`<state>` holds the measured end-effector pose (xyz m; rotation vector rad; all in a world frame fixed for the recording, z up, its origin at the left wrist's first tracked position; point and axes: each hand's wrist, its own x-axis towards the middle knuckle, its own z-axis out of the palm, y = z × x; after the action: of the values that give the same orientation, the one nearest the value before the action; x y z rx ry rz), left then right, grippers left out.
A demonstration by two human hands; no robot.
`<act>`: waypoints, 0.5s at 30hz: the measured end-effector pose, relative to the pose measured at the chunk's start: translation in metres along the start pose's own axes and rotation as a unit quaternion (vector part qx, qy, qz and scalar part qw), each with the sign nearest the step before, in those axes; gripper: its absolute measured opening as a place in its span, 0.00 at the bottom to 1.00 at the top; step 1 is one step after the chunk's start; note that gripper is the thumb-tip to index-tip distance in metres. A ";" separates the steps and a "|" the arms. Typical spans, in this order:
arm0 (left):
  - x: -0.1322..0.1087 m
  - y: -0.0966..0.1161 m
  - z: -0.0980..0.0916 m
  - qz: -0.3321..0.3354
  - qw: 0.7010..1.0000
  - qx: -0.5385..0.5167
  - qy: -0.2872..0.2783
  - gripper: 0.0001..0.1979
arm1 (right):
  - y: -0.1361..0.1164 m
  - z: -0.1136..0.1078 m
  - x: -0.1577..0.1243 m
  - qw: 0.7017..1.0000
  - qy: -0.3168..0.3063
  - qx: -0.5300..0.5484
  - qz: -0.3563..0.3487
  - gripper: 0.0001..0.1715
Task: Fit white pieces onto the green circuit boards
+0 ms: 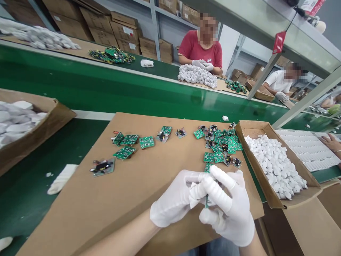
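My left hand (174,199) and my right hand (231,208), both in white gloves, meet over the front of a cardboard sheet (160,177). Between their closed fingers shows a green edge of a small circuit board (206,201); most of it is hidden. Some white, crumpled material lies at the left fingertips, and I cannot tell whether it is glove cloth or a separate piece. Just beyond my hands lies a pile of green circuit boards (218,142) with black parts. More boards (125,152) are spread at the left, with a single board (102,167) lying parts-up nearest me.
A cardboard tray (253,181) of small white wrapped pieces stands at the right, with rows of white pieces (306,149) beyond. Another box (60,112) of white pieces is at the left. Past the green conveyor belt (133,85), gloved co-workers sit by more piles.
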<state>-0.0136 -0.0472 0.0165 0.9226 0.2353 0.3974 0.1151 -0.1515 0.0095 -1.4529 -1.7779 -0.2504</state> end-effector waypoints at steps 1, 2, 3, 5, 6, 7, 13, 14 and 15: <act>0.000 0.000 0.000 -0.002 1.000 0.002 -0.001 0.22 | 0.000 0.000 0.001 0.999 -0.005 -0.019 -0.032 0.31; 0.000 0.001 0.001 0.000 1.000 0.004 -0.009 0.22 | -0.001 -0.001 0.003 0.999 -0.011 -0.026 -0.045 0.31; 0.000 0.002 0.001 0.006 1.000 0.002 -0.020 0.23 | -0.002 -0.002 0.005 0.999 -0.010 -0.015 -0.044 0.34; 0.000 0.003 0.000 0.018 0.999 -0.008 -0.037 0.24 | -0.005 -0.004 0.008 0.999 0.011 0.045 -0.012 0.40; 0.000 0.003 0.000 0.022 0.999 -0.014 -0.043 0.24 | -0.006 -0.004 0.009 0.997 0.020 0.068 0.008 0.42; 0.000 0.003 -0.001 0.022 0.999 -0.020 -0.046 0.24 | -0.006 -0.004 0.011 0.996 0.025 0.078 0.025 0.43; 0.002 0.004 -0.005 -0.034 0.997 -0.052 -0.036 0.27 | -0.001 -0.005 0.003 0.995 0.037 0.046 0.080 0.40; 0.004 0.005 -0.007 -0.048 0.996 -0.059 -0.051 0.29 | 0.000 -0.007 0.000 0.993 0.040 0.058 0.094 0.39; 0.005 0.006 -0.010 -0.056 0.996 -0.055 -0.052 0.30 | 0.001 -0.009 -0.004 0.989 0.050 0.071 0.116 0.37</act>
<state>-0.0139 -0.0342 0.0153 0.8154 0.1664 0.2561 0.1200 -0.1598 0.0120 -1.5005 -1.5006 -0.0727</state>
